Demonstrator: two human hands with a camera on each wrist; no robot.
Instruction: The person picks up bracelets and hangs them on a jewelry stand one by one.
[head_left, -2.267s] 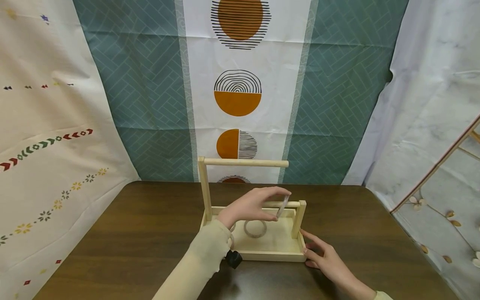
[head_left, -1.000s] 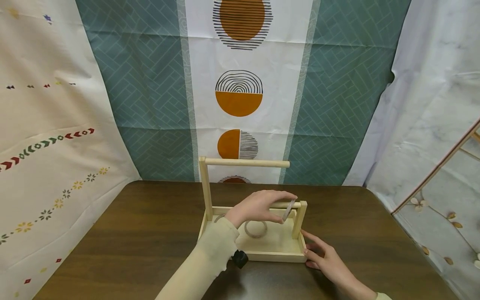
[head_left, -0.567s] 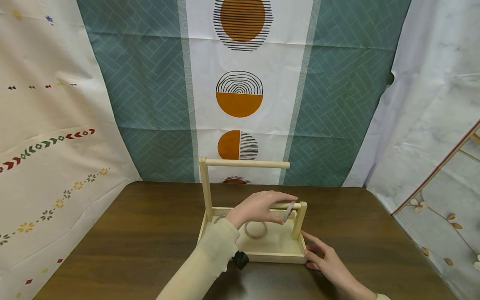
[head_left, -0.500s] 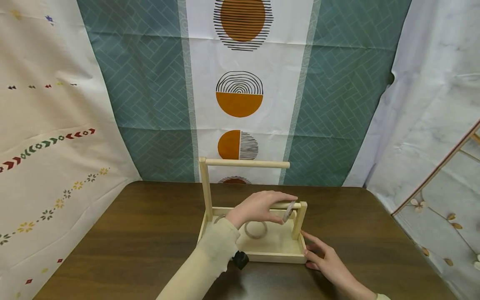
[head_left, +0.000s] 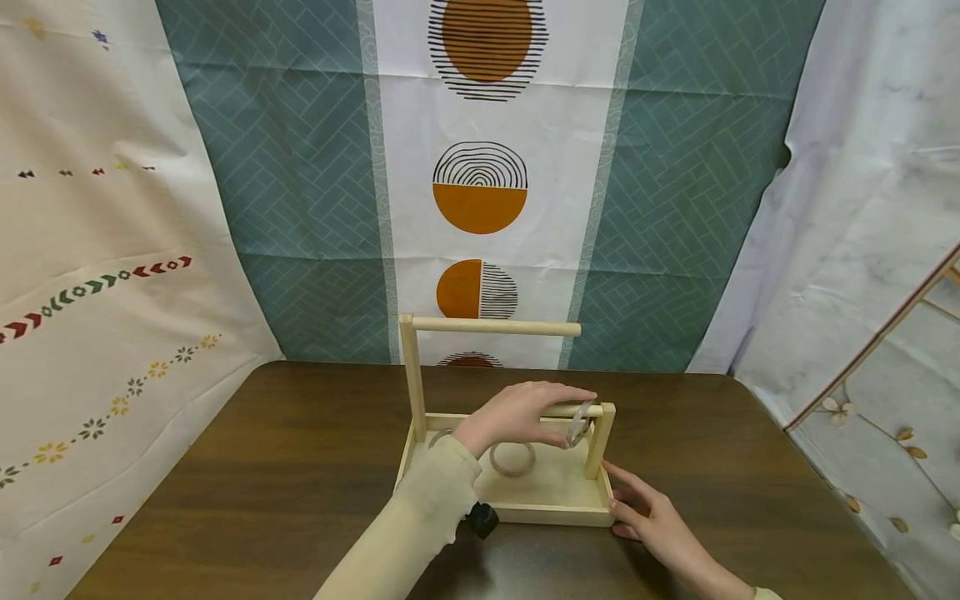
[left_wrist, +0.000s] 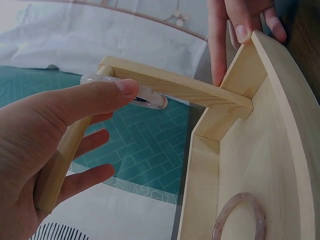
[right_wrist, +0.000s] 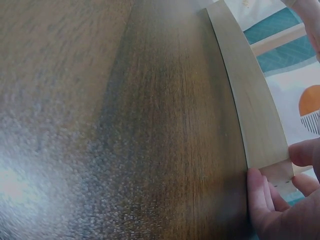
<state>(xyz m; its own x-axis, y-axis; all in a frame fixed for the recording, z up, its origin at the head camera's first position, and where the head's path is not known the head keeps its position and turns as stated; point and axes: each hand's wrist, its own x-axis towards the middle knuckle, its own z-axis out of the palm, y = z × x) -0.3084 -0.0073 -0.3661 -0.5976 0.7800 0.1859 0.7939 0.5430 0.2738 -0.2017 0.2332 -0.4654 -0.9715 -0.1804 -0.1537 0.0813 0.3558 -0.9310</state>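
Note:
A pale wooden jewelry stand has a shallow tray, a tall left post with an upper rod, and a short right post with a lower rod. My left hand pinches a translucent bangle between thumb and fingers. It overlaps the lower rod close to the right post; in the left wrist view the bangle crosses the rod by the post's top. My right hand grips the tray's front right corner, thumb at the rim. Another bangle lies on the tray floor.
Part of a further bangle shows in the tray behind my left wrist, the rest hidden by the sleeve. The stand sits on a dark wooden table. Patterned cloths hang behind and at both sides.
My left hand has moved right along the lower rod with the bangle, nearer the short post. In the last half second the bangle has turned slightly. The right hand stays at the corner.

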